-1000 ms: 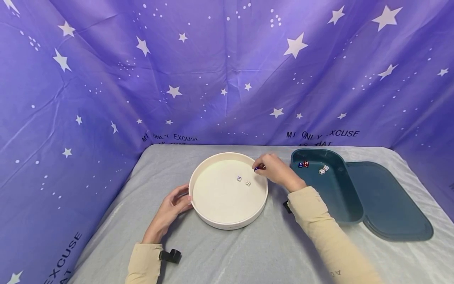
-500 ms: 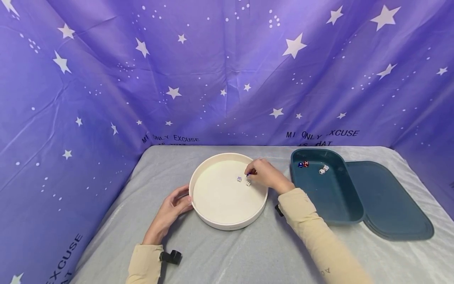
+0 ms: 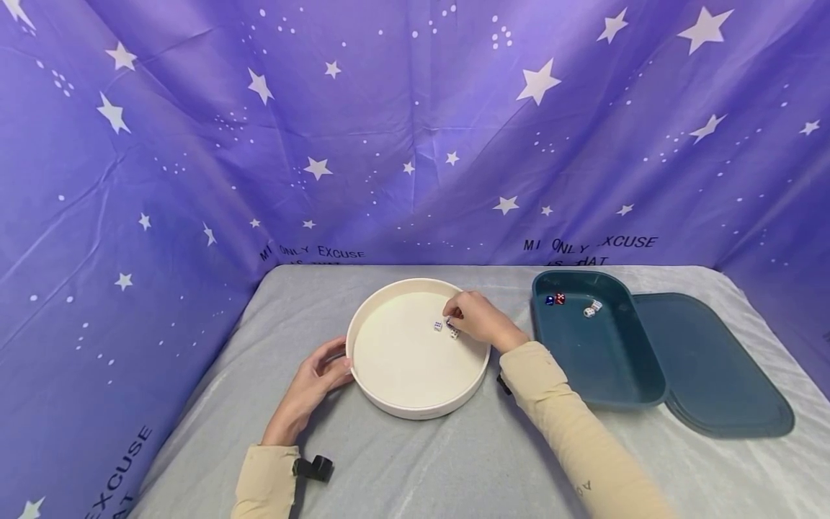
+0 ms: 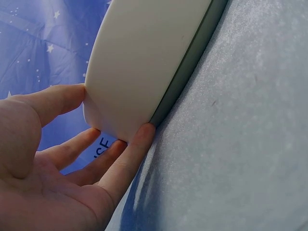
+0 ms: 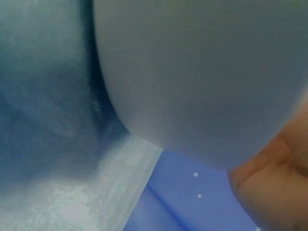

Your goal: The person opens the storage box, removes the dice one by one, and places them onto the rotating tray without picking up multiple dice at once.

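My right grip is nearly closed, fingertips pinching a partly hidden blue die inside the round cream tray, toward its two o'clock, probably for precise placing beside two white dice. My left grip is spread loosely, touching the tray's wall around nine o'clock, presumably steadying it.

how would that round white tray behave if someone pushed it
The white tray is likely stiff: its wall shows no bend where the left hand touches. Its broad floor and low wall suggest sliding rather than tipping. The white dice inside would probably shift.
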A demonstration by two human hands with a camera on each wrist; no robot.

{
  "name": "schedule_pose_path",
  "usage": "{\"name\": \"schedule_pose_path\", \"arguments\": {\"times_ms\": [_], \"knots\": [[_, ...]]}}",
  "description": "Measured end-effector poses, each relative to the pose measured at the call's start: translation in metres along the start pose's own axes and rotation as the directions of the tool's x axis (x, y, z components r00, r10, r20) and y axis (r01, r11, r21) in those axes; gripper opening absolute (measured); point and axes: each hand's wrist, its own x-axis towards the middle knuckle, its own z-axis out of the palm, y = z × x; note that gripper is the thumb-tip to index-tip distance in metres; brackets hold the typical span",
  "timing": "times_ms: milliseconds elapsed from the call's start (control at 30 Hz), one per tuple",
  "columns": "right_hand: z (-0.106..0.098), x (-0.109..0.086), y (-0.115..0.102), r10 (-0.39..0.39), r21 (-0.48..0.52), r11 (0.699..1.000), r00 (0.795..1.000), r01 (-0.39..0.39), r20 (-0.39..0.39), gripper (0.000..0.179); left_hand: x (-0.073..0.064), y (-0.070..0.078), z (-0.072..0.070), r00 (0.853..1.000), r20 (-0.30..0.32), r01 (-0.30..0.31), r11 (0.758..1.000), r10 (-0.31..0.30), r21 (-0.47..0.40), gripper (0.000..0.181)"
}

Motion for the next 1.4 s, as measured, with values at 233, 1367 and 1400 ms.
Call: {"name": "schedule_pose_path", "arguments": {"times_ms": [233,1367,1400], "knots": [[-0.007,-0.003,0.001,0.022,0.010,1.000,1.000,-0.022,-0.003,0.014,0.002,0.001,0.002,0.999,0.030,-0.014,1.000,0.015,-0.011,0.056],[-0.060,-0.026,0.009,0.056,-0.060,0.997,0.998,-0.056,-0.014,0.027,0.000,0.001,0.001,1.000,0.009,-0.003,1.000,0.003,0.000,0.056],[-0.061,-0.027,0.011,0.050,-0.060,0.997,0.999,-0.051,-0.019,0.027,0.001,0.001,0.000,1.000,0.004,0.001,1.000,-0.001,0.001,0.056]]}}
